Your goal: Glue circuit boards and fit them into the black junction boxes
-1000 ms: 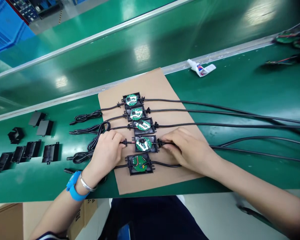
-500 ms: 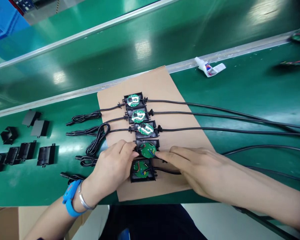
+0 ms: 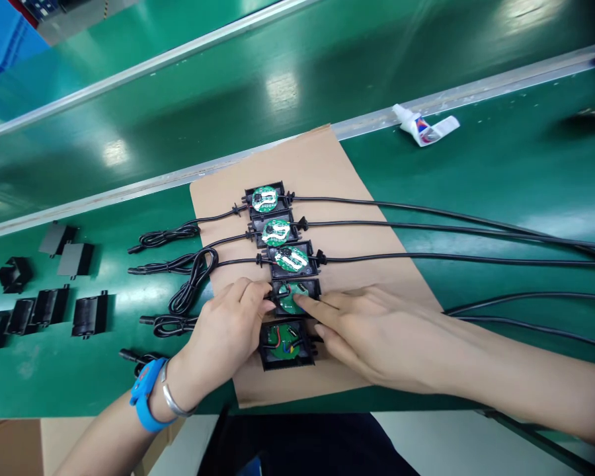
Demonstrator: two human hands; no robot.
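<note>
My left hand [image 3: 233,320] is closed in a pinch at the left end of a small black plastic box [image 3: 318,289], on a black cable there; the fingertips partly hide it. With the index finger stretched out, my right hand [image 3: 371,324] presses on the green circuit board [image 3: 288,301] inside that box. Nearer me lies another box holding a green circuit board [image 3: 283,340] with red, blue and yellow wires. Beyond, three more boxes stand in a row, their round boards [image 3: 264,199] showing white compound, with black cables [image 3: 377,256] leaving both sides.
A brown cardboard sheet [image 3: 317,155] lies under the boxes on the green table [image 3: 486,192]. Several loose black cases [image 3: 90,316] stand at left, near coiled cables [image 3: 191,284]. A white tube [image 3: 419,125] rests by the metal rail at the back. A blue crate [image 3: 10,36] is far left.
My right index finger has moved left from the board's right edge onto the board, which now sits lower in its box. My left hand keeps its pinch. The view has shifted slightly.
</note>
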